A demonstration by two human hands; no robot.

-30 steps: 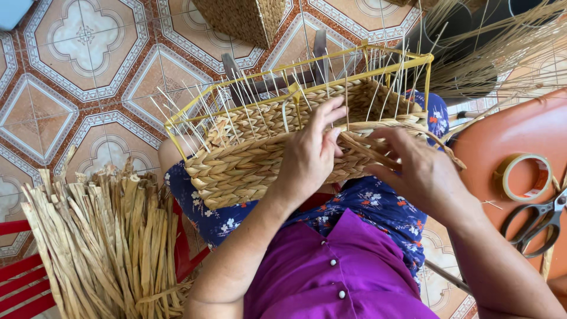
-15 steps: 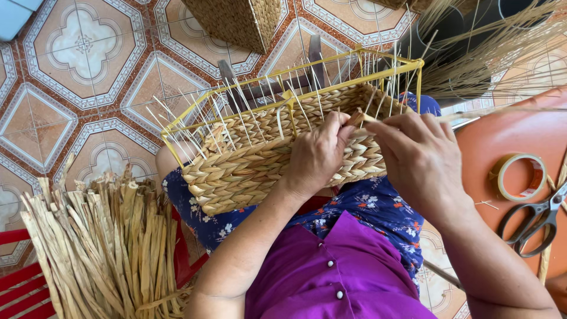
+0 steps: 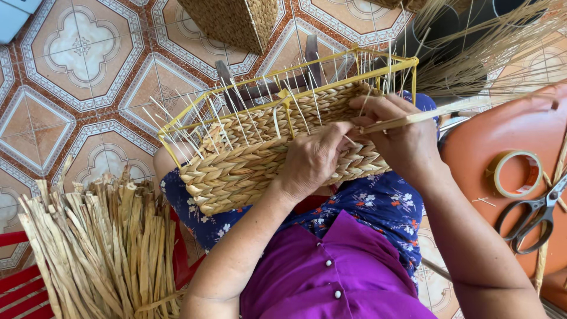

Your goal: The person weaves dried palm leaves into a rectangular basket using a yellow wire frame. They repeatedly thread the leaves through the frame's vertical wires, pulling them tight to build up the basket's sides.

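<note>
straw basket (image 3: 248,171) half-woven on yellow frame (image 3: 283,97)

Inventory, by kind:
- Hands: two, left hand (image 3: 313,158) and right hand (image 3: 404,139), both on the work.
- Part-woven basket (image 3: 266,159) on a yellow wire frame: one, centre.
- Finished baskets (image 3: 236,20): one whole at 12 o'clock; the edge of a second further right.
- Flat strand (image 3: 425,115) held in the right fingers: one.
- Bundle (image 3: 100,248) of dried strips: one, 8 o'clock; strips too many to count.
- Tape roll (image 3: 517,174): one, 3 o'clock.
- Scissors (image 3: 531,215): one pair, 4 o'clock.
</note>
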